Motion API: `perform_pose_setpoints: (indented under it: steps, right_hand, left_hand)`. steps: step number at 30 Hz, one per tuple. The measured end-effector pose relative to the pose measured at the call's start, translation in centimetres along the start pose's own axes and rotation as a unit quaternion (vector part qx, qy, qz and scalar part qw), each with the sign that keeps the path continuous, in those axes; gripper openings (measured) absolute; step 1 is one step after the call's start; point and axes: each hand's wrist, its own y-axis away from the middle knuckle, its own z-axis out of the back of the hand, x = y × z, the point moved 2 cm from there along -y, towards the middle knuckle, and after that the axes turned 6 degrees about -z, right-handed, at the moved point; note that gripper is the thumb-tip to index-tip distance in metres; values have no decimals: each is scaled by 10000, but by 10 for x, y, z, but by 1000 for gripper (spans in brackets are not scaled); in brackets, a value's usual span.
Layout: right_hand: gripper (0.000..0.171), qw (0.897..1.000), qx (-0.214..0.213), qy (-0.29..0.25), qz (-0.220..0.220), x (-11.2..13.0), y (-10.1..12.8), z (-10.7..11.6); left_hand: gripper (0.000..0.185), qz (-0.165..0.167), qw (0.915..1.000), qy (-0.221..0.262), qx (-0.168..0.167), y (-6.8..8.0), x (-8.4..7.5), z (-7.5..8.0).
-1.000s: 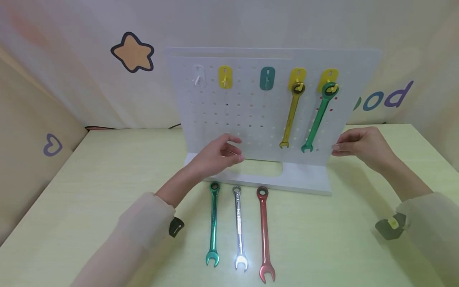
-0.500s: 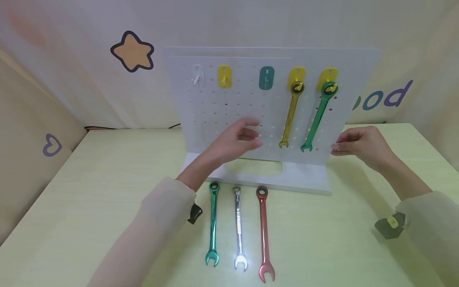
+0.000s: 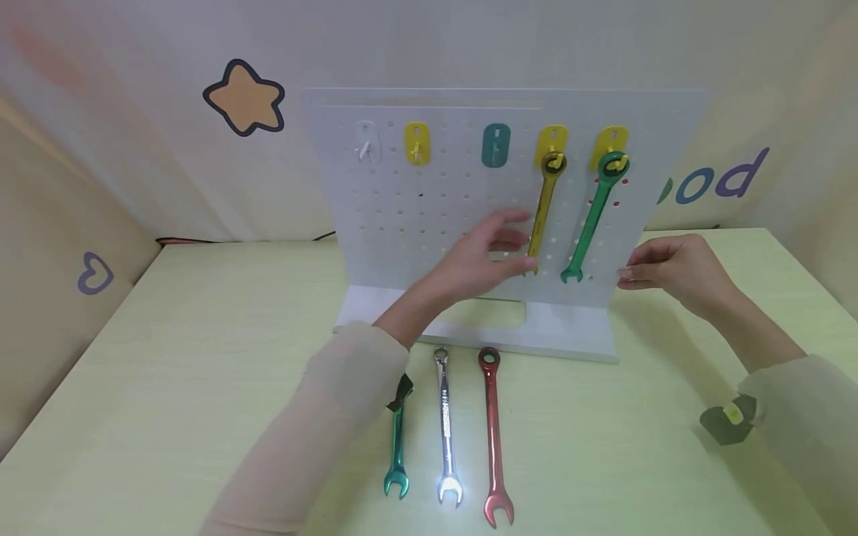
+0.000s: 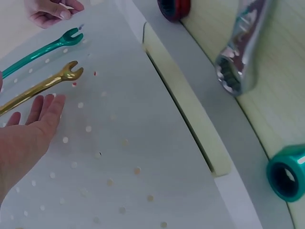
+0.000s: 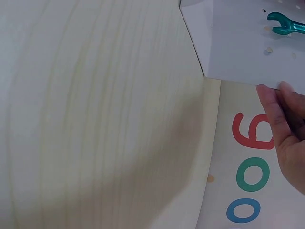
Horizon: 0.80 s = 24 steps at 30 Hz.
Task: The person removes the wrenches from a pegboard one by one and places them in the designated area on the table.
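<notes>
A gold wrench (image 3: 546,197) and a green wrench (image 3: 593,216) hang from yellow hooks on the white pegboard (image 3: 402,223). My left hand (image 3: 482,257) has come up beside the gold wrench, its fingers loosely extended. In the left wrist view those fingers (image 4: 47,112) lie along the shaft near its open end; whether they touch it I cannot tell. At the board's right edge, my right hand (image 3: 677,272) pinches the pegboard between thumb and fingertips, as the right wrist view also shows (image 5: 290,129).
On the table before the board's base lie a second green wrench (image 3: 398,454), partly hidden by my left sleeve, a silver wrench (image 3: 446,424) and a red wrench (image 3: 494,432). White (image 3: 367,143), yellow (image 3: 417,144) and teal (image 3: 496,145) hooks carry no wrench.
My left hand has moved right across the board to the gold wrench, and its sleeve now covers part of the green wrench on the table. My right hand stays at the edge.
</notes>
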Motion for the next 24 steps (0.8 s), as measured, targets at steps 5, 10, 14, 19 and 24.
perform_pose_setpoints:
  steps: [5, 10, 14, 19, 24]
  right_hand:
    - [21, 10000, 2, 38, -25, 0, 0, 0]
    - [21, 10000, 0, 29, -10, 0, 1, 0]
    - [19, 10000, -7, -28, 32, 0, 1, -1]
    - [17, 10000, -13, -86, 48, 1, 2, -1]
    - [14, 9999, -21, -116, 76, 2, 2, -2]
  left_hand:
    - [62, -89, 9997, 224, -13, -4, -8, -5]
    - [61, -34, 9996, 282, -50, -7, -13, -9]
    - [58, -82, 9998, 131, -131, -6, -15, -9]
    - [53, -119, 9997, -95, -169, -5, -17, -7]
    - [47, -308, 9988, 117, -358, -2, -18, -7]
